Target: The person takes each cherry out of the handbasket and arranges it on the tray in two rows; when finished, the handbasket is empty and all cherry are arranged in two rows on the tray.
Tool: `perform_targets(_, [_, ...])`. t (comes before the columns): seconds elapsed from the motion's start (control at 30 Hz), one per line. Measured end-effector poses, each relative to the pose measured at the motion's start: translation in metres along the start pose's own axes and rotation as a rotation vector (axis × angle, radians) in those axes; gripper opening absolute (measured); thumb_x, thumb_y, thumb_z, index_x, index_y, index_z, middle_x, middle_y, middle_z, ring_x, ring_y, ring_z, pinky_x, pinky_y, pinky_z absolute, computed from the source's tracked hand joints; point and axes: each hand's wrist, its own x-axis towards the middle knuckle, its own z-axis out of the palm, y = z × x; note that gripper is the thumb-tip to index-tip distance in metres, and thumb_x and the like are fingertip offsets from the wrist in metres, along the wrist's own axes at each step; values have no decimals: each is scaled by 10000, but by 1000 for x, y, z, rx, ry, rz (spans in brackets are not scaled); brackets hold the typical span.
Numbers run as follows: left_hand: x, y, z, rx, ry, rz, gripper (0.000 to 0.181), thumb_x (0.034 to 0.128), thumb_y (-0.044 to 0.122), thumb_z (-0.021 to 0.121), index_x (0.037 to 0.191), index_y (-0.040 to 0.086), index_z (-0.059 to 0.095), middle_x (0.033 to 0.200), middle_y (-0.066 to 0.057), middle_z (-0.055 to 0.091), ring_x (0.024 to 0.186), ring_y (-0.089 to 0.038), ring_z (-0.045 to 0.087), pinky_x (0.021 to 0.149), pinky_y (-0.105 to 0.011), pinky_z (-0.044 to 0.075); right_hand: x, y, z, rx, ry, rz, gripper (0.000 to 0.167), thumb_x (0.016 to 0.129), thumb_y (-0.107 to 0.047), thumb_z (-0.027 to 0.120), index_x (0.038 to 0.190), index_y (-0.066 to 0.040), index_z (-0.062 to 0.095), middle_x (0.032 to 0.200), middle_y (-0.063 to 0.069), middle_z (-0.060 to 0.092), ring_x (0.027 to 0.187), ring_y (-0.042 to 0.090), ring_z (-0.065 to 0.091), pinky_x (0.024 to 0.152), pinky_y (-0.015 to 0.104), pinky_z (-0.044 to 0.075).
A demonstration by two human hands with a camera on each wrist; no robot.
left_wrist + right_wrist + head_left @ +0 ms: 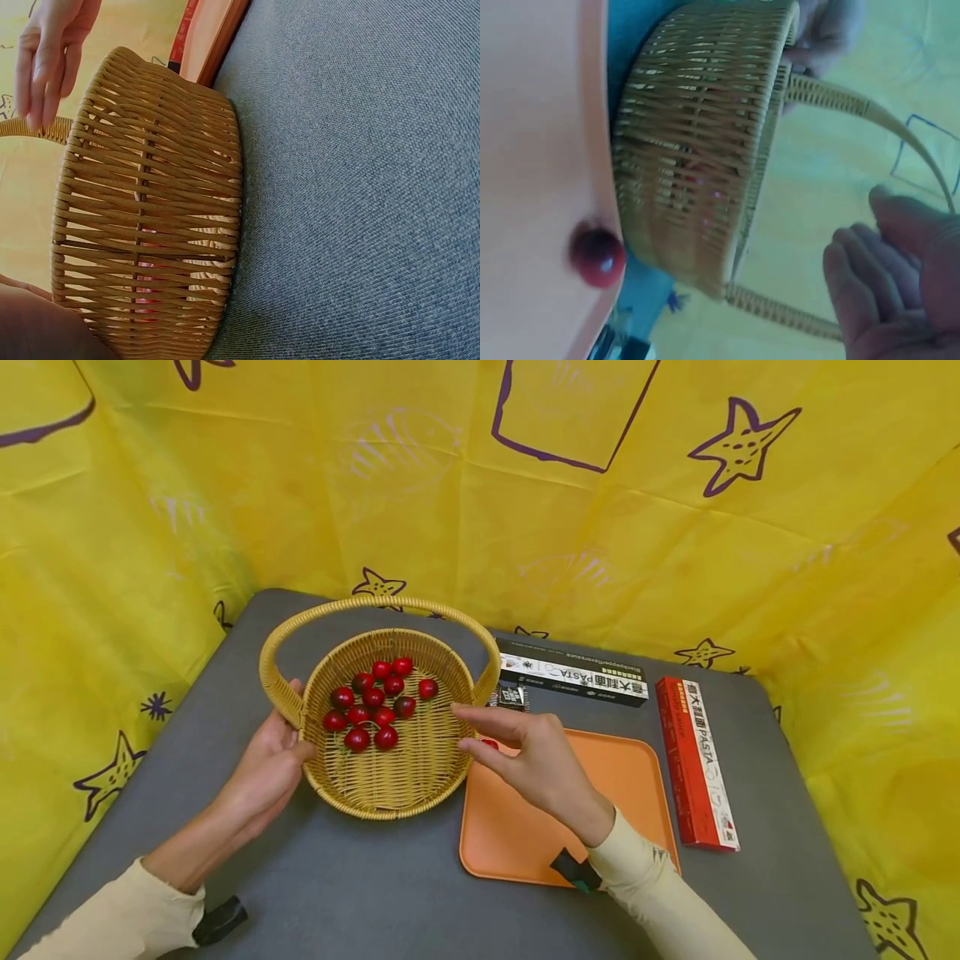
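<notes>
Wicker basket [431,777] of cherries [372,697] on a grey tablecloth [360,893], attended by two hands. The left hand [266,764] grips the basket's left rim beside the foot of the arched handle [382,602], thumb towards the inside; the right hand [536,760] is at the opposite rim, its thumb and fingers apart and holding nothing. The cherries lie loose, mostly in the left and far part of the basket floor; a lone cherry [598,257] lies outside, on the orange tray [626,777], near the edge facing the basket. The likeliest fault is tipping: were the left hand to lift its side unaided, the loose cherries could roll across the bare weave. A sideways shift of the basket could knock the tray's edge and set the lone cherry rolling, and a low sweep of the right hand could catch the handle or rim. The views complement one another: the head view alone displays the cherries' full arrangement, yet shows only a sliver of the lone cherry, which the right wrist view exposes whole; the left wrist view gives the basket's side wall in profile, its base against the cloth, with red patches glimpsed through the weave.
</notes>
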Motion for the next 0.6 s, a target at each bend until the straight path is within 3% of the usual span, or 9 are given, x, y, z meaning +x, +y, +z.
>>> perform_targets(0.33, [0, 2, 0, -2, -7, -18, 971, 954, -183, 327, 1659, 183, -232, 1739, 47, -261, 1587, -164, -164, 1294, -365, 21, 53, 11, 35, 65, -300, -110, 460, 987, -196, 755, 1440, -175, 679, 1417, -63, 681, 1242, 75, 671, 1002, 270, 563])
perform_targets(0.53, [0, 3, 0, -1, -8, -35, 965, 963, -176, 332, 1663, 184, -226, 1745, 41, -248, 1596, -178, -138, 1300, -413, 28, 80, 17, 56, -77, -433, -121, 469, 968, -187, 778, 1428, -159, 688, 1374, 6, 713, 1221, 175, 703, 1003, 241, 550])
perform_targets(0.6, [0, 3, 0, -2, -9, -39, 964, 963, -175, 331, 1663, 183, -227, 1746, 36, -247, 1597, -179, -137, 1301, -425, 25, 86, 20, 62, -145, -463, -126, 464, 973, -182, 775, 1427, -149, 688, 1366, 14, 718, 1170, 154, 719, 962, 199, 531])
